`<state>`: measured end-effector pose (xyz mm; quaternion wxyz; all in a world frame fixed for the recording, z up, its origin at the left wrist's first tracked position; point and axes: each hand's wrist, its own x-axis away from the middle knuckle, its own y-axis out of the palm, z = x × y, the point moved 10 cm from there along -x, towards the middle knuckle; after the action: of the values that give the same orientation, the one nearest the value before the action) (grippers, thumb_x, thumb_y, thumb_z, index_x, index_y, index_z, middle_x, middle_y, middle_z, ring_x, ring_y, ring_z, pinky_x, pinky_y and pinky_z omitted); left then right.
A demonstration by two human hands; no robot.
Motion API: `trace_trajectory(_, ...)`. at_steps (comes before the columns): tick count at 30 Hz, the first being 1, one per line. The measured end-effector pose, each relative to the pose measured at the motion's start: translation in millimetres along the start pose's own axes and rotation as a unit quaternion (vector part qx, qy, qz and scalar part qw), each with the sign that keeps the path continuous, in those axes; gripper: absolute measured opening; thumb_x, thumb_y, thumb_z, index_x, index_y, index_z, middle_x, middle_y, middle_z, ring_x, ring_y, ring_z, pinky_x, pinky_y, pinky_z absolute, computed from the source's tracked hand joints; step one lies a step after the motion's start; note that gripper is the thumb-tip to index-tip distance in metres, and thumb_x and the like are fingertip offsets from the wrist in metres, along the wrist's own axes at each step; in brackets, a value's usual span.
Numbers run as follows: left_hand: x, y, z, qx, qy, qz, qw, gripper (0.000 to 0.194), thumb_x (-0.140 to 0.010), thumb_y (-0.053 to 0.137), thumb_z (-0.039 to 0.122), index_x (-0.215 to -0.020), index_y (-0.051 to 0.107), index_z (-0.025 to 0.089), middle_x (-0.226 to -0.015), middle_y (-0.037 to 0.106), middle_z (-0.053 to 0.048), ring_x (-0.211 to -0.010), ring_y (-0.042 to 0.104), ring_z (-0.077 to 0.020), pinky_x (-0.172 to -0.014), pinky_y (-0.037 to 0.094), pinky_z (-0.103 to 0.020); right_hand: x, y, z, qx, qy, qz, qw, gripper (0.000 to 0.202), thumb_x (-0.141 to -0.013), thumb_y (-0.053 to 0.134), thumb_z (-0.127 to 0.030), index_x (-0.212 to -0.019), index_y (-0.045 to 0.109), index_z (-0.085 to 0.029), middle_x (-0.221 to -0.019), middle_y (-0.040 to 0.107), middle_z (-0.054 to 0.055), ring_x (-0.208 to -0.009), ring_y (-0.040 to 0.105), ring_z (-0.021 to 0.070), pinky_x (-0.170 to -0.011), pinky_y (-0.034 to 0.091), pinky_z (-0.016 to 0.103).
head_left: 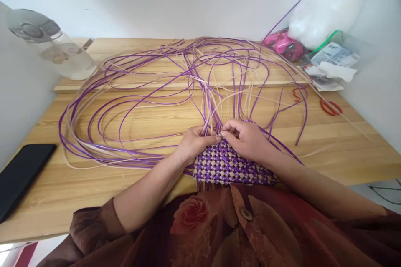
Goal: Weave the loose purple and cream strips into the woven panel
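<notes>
Purple/beige strands (208,101), L hand (196,144) & R hand (249,138) pinched closed on 'em, at woven pc (230,171).

Well left of the hands (196,143) lies a black phone (26,177); forward-left, a clear bottle (70,58); forward-right, a white plastic bag (324,18).

No lettering seems legible on bottle (58,48) or label (335,55).

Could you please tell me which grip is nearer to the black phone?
Left. The left grip is at the woven piece, right of the black phone; the right grip is farther right, beyond the left.
</notes>
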<state>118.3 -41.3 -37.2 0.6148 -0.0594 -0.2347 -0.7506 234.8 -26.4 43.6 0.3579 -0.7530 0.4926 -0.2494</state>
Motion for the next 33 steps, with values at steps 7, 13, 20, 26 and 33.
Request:
trace_trajectory(7,-3.0,-4.7,0.6,-0.09,0.024,0.021,0.995,0.032,-0.063,0.079,0.044,-0.075,0.07,0.016,-0.07,0.068,-0.002,-0.063,0.058,-0.0144,-0.06,0.042,-0.025,-0.2,13.6,21.5,-0.055,0.041,0.013,0.998,0.016,-0.083,0.055,-0.032,-0.077,0.06,-0.018,-0.058,0.053,-0.003,-0.053,0.045,0.0101,-0.053,0.032,0.024)
trace_trajectory(13,-6.2,-7.1,-2.8,-0.126,0.009,0.028,0.992,0.025,-0.068,0.075,0.04,-0.074,0.071,0.016,-0.065,0.067,0.0,-0.058,0.057,-0.0139,-0.055,0.041,-0.024,5.0,16.4,24.3,-0.1,0.035,0.027,0.994,0.014,-0.081,0.056,-0.029,-0.071,0.054,-0.018,-0.049,0.039,-0.007,-0.046,0.033,0.0076,-0.048,0.027,0.023)
trace_trajectory(20,-9.4,-4.0,-12.0,-0.08,-0.114,0.005,0.99,0.019,-0.061,0.078,0.029,-0.069,0.07,0.013,-0.063,0.067,-0.004,-0.053,0.057,-0.0141,-0.054,0.042,-0.026,9.0,19.0,25.2,-0.131,-0.003,0.043,0.991,0.009,-0.078,0.057,-0.024,-0.071,0.054,-0.018,-0.05,0.039,-0.008,-0.047,0.033,0.0069,-0.05,0.028,0.022)
trace_trajectory(26,-11.0,4.3,-5.8,-0.072,-0.059,0.007,0.996,0.025,-0.061,0.082,0.032,-0.077,0.072,0.015,-0.066,0.068,-0.001,-0.062,0.061,-0.0149,-0.062,0.045,-0.027,7.8,18.0,28.0,-0.145,0.001,0.046,0.988,0.015,-0.076,0.057,-0.023,-0.064,0.05,-0.019,-0.048,0.04,-0.007,-0.046,0.033,0.0075,-0.05,0.026,0.023)
trace_trajectory(33,-7.1,-2.1,-8.8,-0.076,-0.04,0.055,0.995,0.026,-0.062,0.081,0.036,-0.073,0.071,0.015,-0.062,0.066,0.0,-0.057,0.058,-0.0133,-0.06,0.044,-0.026,5.7,13.5,32.4,-0.173,0.006,0.063,0.983,0.015,-0.072,0.056,-0.021,-0.058,0.051,-0.017,-0.051,0.046,-0.005,-0.05,0.04,0.0086,-0.052,0.028,0.023)
